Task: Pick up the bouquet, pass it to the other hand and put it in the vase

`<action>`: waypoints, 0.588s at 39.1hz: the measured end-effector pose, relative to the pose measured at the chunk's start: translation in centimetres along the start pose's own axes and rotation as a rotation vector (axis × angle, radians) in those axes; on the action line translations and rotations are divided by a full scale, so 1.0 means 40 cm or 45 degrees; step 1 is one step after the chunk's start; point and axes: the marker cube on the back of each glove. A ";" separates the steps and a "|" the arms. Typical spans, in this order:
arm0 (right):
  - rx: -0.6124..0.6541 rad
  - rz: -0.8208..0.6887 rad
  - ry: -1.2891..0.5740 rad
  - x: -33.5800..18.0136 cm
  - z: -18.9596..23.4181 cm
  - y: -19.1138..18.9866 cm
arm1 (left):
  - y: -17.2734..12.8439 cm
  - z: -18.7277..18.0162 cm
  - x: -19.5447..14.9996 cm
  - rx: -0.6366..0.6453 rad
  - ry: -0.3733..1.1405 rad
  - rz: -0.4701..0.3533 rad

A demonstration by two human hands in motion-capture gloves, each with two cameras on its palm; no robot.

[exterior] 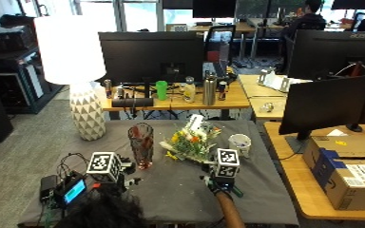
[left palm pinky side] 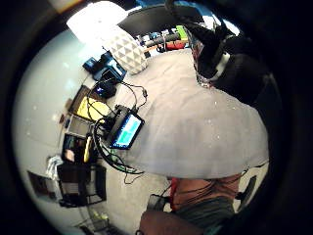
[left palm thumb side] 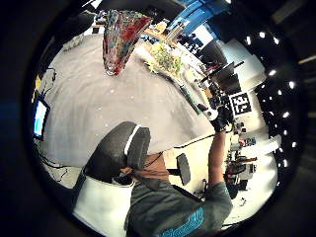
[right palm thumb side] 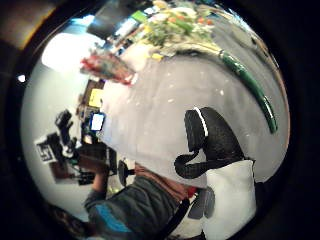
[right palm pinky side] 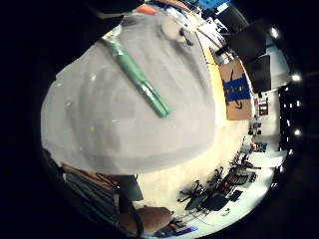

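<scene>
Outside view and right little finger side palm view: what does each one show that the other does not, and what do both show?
Only the outside view shows the vase, the flowers of the bouquet, the white lamp and both hands, left and right. Only the palm view shows the full green stem lying on the cloth. Both show the grey cloth and the white cup.

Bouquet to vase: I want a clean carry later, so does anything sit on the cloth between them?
Nothing visible does. The bouquet lies beside the vase with bare grey cloth between; the white cup stands on the bouquet's far side.
</scene>
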 end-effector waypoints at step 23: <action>-0.222 0.362 -0.122 0.236 0.225 -0.116 | -0.012 0.061 -0.016 -0.075 -0.003 -0.006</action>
